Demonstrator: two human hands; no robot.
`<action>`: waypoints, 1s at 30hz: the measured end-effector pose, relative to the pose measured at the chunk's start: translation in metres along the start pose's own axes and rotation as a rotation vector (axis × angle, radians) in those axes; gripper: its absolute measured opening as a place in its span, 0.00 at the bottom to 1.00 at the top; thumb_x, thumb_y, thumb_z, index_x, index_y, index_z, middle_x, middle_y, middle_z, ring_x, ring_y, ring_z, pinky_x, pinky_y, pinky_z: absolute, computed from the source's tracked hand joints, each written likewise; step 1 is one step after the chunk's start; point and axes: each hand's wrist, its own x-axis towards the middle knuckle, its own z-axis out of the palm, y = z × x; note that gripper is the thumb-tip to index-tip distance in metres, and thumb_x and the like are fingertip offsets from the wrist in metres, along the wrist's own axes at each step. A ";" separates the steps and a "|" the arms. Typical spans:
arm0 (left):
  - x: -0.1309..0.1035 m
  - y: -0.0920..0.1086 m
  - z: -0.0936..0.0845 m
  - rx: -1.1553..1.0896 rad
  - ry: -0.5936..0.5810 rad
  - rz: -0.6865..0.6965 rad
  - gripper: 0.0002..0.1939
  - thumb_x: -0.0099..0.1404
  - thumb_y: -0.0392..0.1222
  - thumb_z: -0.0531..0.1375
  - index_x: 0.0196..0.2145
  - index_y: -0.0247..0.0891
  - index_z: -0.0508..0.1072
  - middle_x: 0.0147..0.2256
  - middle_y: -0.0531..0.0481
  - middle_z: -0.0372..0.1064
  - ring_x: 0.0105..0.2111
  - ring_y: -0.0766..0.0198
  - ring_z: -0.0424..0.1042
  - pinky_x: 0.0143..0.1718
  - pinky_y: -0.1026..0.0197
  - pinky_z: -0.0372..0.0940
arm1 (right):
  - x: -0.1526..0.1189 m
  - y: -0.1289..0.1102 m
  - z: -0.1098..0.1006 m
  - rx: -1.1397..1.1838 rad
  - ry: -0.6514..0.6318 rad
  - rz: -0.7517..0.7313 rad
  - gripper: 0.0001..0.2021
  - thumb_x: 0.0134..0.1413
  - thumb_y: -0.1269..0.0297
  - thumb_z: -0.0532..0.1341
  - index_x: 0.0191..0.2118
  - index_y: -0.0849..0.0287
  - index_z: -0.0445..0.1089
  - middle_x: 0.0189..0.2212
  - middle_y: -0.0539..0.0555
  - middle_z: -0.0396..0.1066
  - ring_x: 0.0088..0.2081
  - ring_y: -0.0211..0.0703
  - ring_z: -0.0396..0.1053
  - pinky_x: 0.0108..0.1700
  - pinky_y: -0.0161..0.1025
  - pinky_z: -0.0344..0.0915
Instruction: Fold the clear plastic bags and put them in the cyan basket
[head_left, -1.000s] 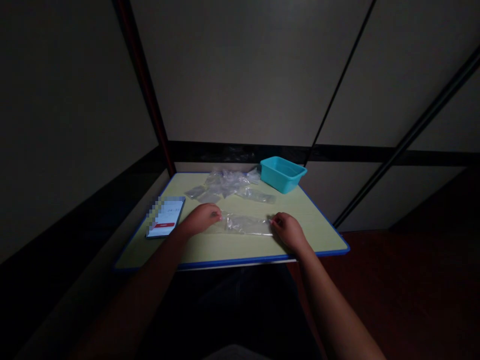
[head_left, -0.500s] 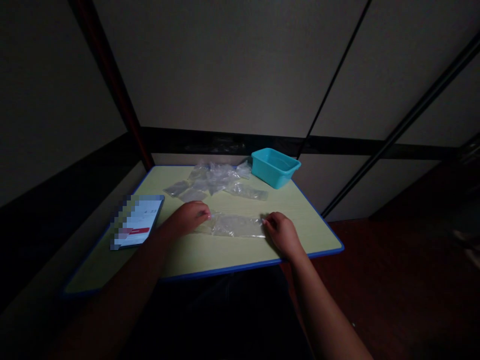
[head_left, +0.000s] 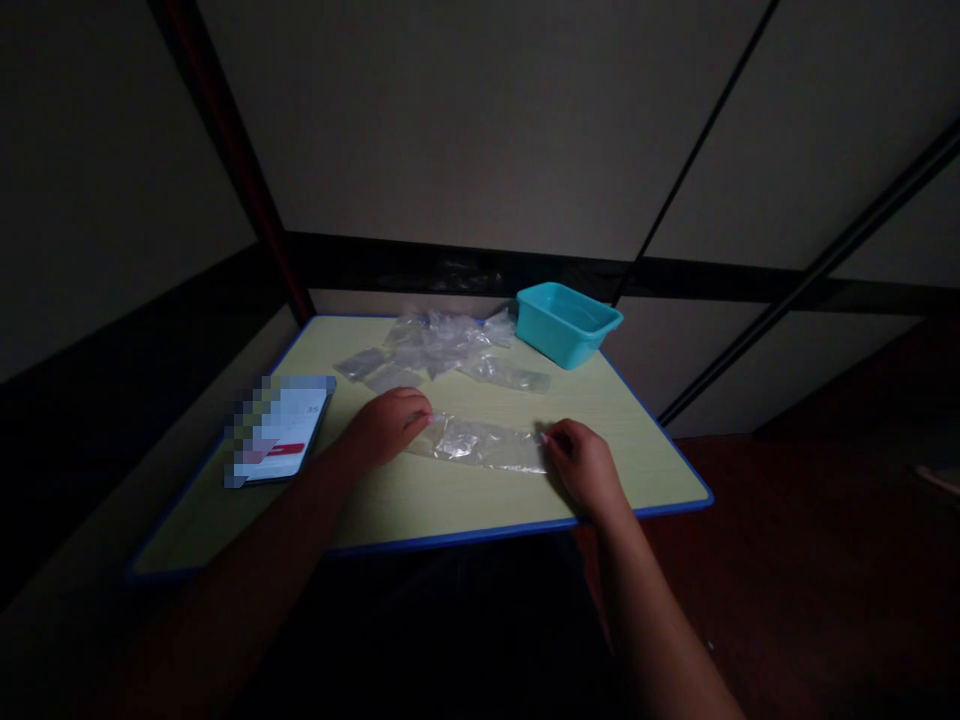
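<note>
A clear plastic bag (head_left: 487, 444) lies stretched out sideways on the table near its front. My left hand (head_left: 391, 425) pinches the bag by its upper left part, thumb and fingers together. At the opposite end, my right hand (head_left: 585, 462) has its fingertips closed on the bag's right edge. The bag looks flat, with shiny creases near the left half. Behind it lies a loose heap of similar clear bags (head_left: 439, 345), several of them overlapping.
The pale table (head_left: 390, 515) has a blue edge. A turquoise plastic basin (head_left: 559, 330) stands at its back right corner. On the left lies a tablet-like device (head_left: 289, 430) with a lit, partly blurred screen. Panelled walls close off the back and left.
The view has shifted slightly, so the table and basin appear a little higher and further right. Both hands keep hold of the bag, which still lies stretched between them.
</note>
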 end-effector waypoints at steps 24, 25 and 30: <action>0.003 0.001 0.003 0.038 0.014 -0.155 0.07 0.59 0.40 0.54 0.27 0.38 0.70 0.27 0.51 0.67 0.29 0.63 0.65 0.30 0.63 0.58 | 0.000 -0.002 -0.001 -0.020 0.032 0.015 0.10 0.52 0.69 0.50 0.39 0.59 0.67 0.26 0.53 0.70 0.27 0.41 0.65 0.30 0.34 0.55; 0.003 0.002 0.003 0.033 0.016 -0.162 0.07 0.59 0.40 0.54 0.27 0.38 0.70 0.26 0.51 0.67 0.29 0.63 0.65 0.30 0.63 0.57 | -0.001 -0.003 -0.001 -0.020 0.030 0.016 0.10 0.52 0.69 0.50 0.38 0.58 0.66 0.25 0.52 0.69 0.26 0.41 0.65 0.29 0.34 0.55; 0.004 0.002 0.005 0.006 0.009 -0.187 0.07 0.58 0.40 0.54 0.28 0.37 0.70 0.26 0.51 0.66 0.28 0.63 0.65 0.29 0.63 0.57 | -0.004 -0.004 -0.004 -0.002 0.056 0.016 0.11 0.47 0.70 0.51 0.38 0.57 0.63 0.20 0.47 0.63 0.24 0.40 0.62 0.28 0.33 0.53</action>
